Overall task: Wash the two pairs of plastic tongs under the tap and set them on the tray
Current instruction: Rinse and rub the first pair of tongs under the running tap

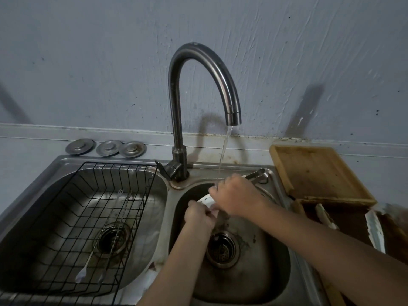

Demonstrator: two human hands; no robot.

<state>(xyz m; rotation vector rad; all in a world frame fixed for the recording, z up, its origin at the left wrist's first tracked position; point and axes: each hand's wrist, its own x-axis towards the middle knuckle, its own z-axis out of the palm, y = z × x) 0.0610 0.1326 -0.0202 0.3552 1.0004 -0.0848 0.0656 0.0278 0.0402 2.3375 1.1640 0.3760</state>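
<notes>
Tongs: white plastic tongs show only as a short, curved, pale strip between the two hands, over the right basin of the sink; most of the piece is hidden by fingers, so its full shape cannot be told.
Water: a thin stream falls from the spout of the dark gooseneck tap and lands at the knuckles of the right hand, just by the far end of the white strip.
Left hand: left hand is closed in a fist around the near end of the tongs, thumb side up.
Right hand: right hand is curled down over the far part of the tongs, fingers pressed together on them, forearm reaching in from the right.
Left basin: a black wire rack sits in it, with slim, pale, long-handled utensils lying on the wires; what they are is too dim to tell.
Tray: a wooden tray lies on the counter just right of the sink.
Ledge: three round metal plugs stand in a row behind the left basin.
</notes>
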